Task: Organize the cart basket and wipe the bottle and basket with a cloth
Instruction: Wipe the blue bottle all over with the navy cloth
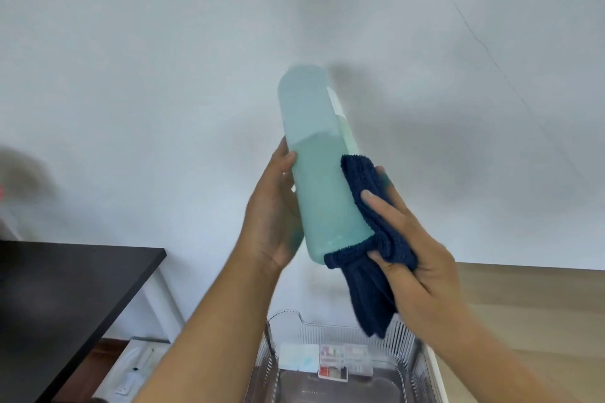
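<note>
A tall pale teal bottle [322, 170], partly filled with liquid, is held up in front of the white wall, tilted with its far end up and to the left. My left hand [273, 209] grips its lower left side, thumb on the front. My right hand [412, 249] holds a folded dark blue cloth [370, 239] against the bottle's lower right side and bottom, with the cloth's loose end hanging down. Below, the clear ribbed cart basket [406, 343] sits at the bottom of the view with a few small packets [330, 361] along its far wall.
A black table top [65, 298] fills the lower left, with a white leg beside it. A white power strip [131, 373] lies on the floor beneath it. A light wooden surface [530, 304] runs along the right, beside the basket.
</note>
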The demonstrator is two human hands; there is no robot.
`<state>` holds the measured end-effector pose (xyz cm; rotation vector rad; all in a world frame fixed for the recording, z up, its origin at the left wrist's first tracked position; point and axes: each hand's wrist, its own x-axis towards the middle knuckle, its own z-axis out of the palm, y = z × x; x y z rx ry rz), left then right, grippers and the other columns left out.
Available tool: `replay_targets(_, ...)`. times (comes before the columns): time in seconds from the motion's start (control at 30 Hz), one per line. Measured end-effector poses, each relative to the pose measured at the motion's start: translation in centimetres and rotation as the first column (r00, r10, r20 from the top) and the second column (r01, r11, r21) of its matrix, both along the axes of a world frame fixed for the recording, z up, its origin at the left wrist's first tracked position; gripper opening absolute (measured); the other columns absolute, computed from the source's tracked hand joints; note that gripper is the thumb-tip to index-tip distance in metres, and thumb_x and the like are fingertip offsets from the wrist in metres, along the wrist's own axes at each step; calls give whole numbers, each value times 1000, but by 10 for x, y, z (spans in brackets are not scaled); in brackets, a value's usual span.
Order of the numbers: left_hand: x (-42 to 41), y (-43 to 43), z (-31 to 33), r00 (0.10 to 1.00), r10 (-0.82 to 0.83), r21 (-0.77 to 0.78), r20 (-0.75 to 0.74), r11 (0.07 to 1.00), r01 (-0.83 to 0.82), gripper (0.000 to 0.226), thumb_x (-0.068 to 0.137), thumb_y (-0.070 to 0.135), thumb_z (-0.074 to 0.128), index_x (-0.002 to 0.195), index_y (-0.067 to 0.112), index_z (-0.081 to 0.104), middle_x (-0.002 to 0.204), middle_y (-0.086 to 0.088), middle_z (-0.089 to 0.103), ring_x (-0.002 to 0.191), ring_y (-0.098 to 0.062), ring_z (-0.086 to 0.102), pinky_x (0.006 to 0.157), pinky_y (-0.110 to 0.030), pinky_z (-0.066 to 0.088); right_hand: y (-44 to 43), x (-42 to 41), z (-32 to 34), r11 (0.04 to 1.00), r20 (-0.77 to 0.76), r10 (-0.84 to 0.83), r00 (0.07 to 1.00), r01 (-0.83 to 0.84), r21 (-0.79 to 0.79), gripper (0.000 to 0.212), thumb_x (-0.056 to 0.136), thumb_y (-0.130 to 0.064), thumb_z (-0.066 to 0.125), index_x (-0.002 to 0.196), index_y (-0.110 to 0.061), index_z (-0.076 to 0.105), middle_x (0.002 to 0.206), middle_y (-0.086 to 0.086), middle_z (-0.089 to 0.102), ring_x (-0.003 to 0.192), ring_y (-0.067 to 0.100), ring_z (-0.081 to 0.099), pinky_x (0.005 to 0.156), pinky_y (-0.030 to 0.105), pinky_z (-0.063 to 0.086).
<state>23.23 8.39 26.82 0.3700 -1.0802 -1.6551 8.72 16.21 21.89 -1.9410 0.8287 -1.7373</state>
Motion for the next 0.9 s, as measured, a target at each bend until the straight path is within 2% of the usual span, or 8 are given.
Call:
replay_targets(0.1, -1, -4, 13, 994, 67, -108, 92, 993, -57, 47, 89, 28, 58, 132, 44, 49, 131, -4, 62, 109, -28, 63, 93, -49, 53, -3, -14, 12, 989, -281, -132, 951, 106, -103, 60, 85, -11, 47, 131, -48, 47, 155, -21, 24, 141, 7, 33, 106, 17, 38)
replay_targets(0.23, -13, -1, 12, 993, 94, -131, 65, 988, -85, 65, 88, 27, 65, 143, 38, 34, 128, -14, 61, 101, -37, 65, 83, -49, 54, -4, -14, 12, 968, -400, -223, 889, 153, -199, 54, 89, -20, 46, 133, -50, 43, 157, -22, 20, 144, 14, 28, 112, 27, 34)
replay_targets(0.37, -17, 0, 8, 999, -13, -4, -40, 1000, 12, 68, 84, 33, 64, 144, 21, 34, 125, -19, 51, 108, -37, 54, 96, -53, 45, -3, 2, 3, 998, 24, -46, 999, 47, -44, 51, 87, -16, 53, 128, -45, 53, 151, -17, 37, 139, 8, 37, 105, 19, 39)
replay_targets(0.5, -20, 0, 10, 994, -42, 134, -102, 989, 56, 85, 80, 42, 60, 151, 13, 23, 132, -17, 40, 117, -34, 41, 113, -55, 25, 0, 13, 0, 987, 346, 115, 931, -145, 64, 42, 88, -24, 56, 125, -45, 57, 146, -13, 46, 135, 8, 43, 99, 16, 43)
replay_targets(0.67, -17, 1, 13, 995, 33, -14, -89, 999, -34, 58, 87, 31, 61, 138, 16, 39, 118, -17, 49, 105, -35, 50, 94, -52, 44, 1, 5, 20, 996, -40, -87, 995, 88, 14, 64, 78, -12, 68, 128, -48, 50, 150, -21, 36, 135, -2, 38, 100, 10, 40)
replay_targets(0.77, -18, 3, 12, 995, 72, -46, -64, 996, -75, 48, 88, 27, 62, 133, 25, 44, 118, -20, 53, 103, -39, 53, 97, -63, 40, 1, 5, 28, 943, -356, -332, 874, 295, -156, 65, 72, -30, 73, 129, -47, 47, 154, -23, 26, 139, 4, 35, 101, 18, 43)
replay_targets(0.83, -18, 2, 8, 996, 54, -41, -75, 998, -57, 47, 88, 27, 63, 132, 27, 46, 119, -21, 54, 102, -39, 55, 97, -62, 40, 1, 4, 27, 922, -406, -385, 829, 329, -204, 63, 75, -32, 71, 130, -47, 45, 154, -23, 25, 141, 11, 35, 102, 30, 46)
replay_targets(0.9, -17, 2, 5, 996, 18, -30, -90, 999, -20, 48, 85, 29, 64, 130, 27, 48, 121, -20, 52, 103, -38, 55, 96, -59, 41, 1, 4, 21, 945, -328, -318, 890, 269, -186, 58, 79, -22, 68, 128, -47, 49, 153, -25, 28, 140, 8, 34, 104, 26, 44)
